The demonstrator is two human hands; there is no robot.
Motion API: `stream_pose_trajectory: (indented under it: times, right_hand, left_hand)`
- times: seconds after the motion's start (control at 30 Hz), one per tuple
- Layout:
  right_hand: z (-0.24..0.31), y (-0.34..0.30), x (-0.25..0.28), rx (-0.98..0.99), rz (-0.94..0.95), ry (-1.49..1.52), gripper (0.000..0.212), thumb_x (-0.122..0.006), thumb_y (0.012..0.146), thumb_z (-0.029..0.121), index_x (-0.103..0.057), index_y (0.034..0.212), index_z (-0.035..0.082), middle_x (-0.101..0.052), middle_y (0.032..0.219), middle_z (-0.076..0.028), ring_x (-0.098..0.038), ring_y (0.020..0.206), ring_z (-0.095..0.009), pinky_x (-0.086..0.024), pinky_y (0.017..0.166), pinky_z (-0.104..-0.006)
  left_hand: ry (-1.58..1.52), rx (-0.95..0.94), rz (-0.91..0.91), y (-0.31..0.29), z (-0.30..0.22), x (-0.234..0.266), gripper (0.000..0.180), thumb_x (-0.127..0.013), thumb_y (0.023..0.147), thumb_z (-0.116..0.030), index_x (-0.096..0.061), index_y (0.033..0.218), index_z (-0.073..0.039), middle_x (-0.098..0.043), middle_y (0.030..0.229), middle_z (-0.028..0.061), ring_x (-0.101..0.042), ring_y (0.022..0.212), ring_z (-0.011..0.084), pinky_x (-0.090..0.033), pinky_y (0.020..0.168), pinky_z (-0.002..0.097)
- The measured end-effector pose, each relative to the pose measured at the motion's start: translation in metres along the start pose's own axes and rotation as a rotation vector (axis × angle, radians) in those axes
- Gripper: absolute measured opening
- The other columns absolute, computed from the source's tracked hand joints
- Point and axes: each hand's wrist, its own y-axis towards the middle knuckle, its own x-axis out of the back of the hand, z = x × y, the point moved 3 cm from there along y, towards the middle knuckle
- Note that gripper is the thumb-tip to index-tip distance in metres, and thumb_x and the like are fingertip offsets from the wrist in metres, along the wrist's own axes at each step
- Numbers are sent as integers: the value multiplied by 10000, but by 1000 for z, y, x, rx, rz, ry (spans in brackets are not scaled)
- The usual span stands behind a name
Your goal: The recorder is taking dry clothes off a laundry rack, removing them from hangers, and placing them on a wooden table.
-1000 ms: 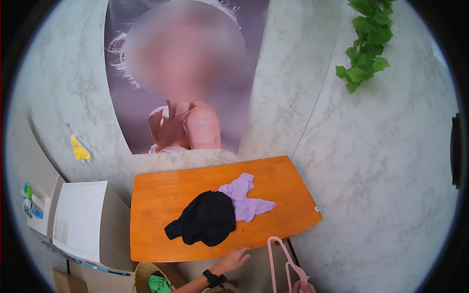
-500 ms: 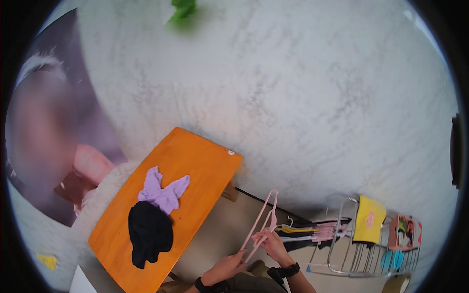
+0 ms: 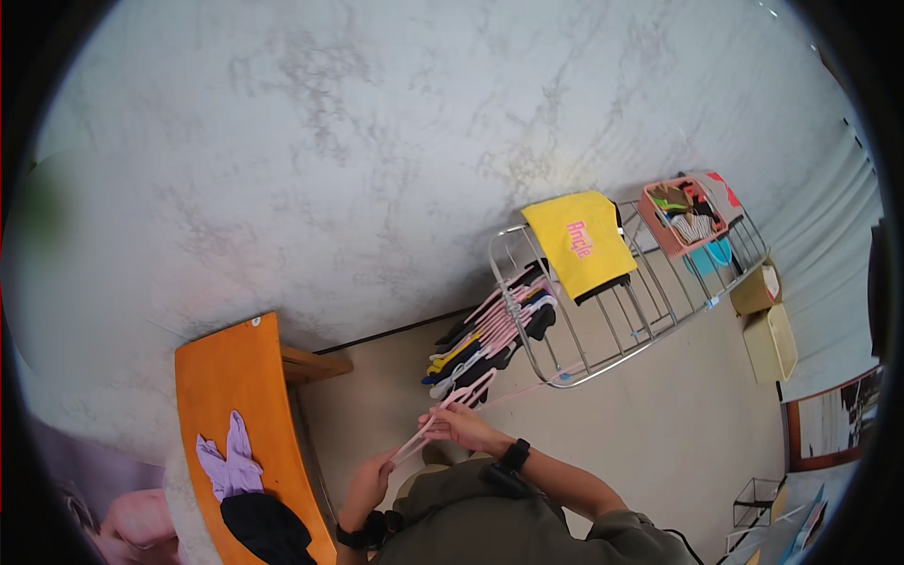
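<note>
The hanger (image 3: pixel 414 439) is between table (image 3: pixel 217 377) and rack (image 3: pixel 612 360).

Head view: from above, angled down past the grip

Left fisheye of the head-worn pair. Looks from over the shirt (image 3: pixel 485 527), which fills the lower edge just below the grip. Faces down and outward; left hand (image 3: pixel 367 485) and right hand (image 3: pixel 463 428) sit near, low of centre. Table (image 3: pixel 226 363) left of grip, cut by lower edge. Rack (image 3: pixel 612 362) farther off, up and right. Wall (image 3: pixel 377 179) beyond, across the top. Straight edges bow.
</note>
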Motion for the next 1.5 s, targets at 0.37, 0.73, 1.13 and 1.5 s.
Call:
stream_pose_trajectory:
  times: [0.37,0.73,1.13,1.5]
  right_hand:
    - [55,-3,68,166,-109,66,228,-464,934,212,-481,1030,6,-586,998,-112,-604,922,-202,-520,815,-317]
    - [39,-32,40,84,-68,187,145,-468,929,164,-466,952,21,-578,956,-111,-599,904,-187,-516,840,-298]
    - [38,-6,183,260,-325,285,152,-483,919,152,-455,990,21,-572,987,-130,-589,924,-225,-519,830,-338]
    - [-12,21,228,227,-478,356,196,-483,921,171,-461,1004,-5,-552,1012,-147,-573,952,-252,-513,841,-366]
  left_hand:
    - [290,-303,3,68,-50,-16,344,-603,785,-79,-539,1114,-3,-593,935,201,-561,882,358,-445,785,349]
    - [278,-2,129,39,-51,1,156,-587,821,-109,-615,904,20,-594,830,179,-564,734,310,-438,629,346]
    - [261,21,120,52,-35,-26,334,-584,831,-160,-520,1134,-35,-558,1080,189,-557,944,329,-450,832,348]
    - [276,21,129,48,0,-39,338,-601,818,-160,-530,1119,-22,-586,1037,189,-586,920,295,-481,769,339]
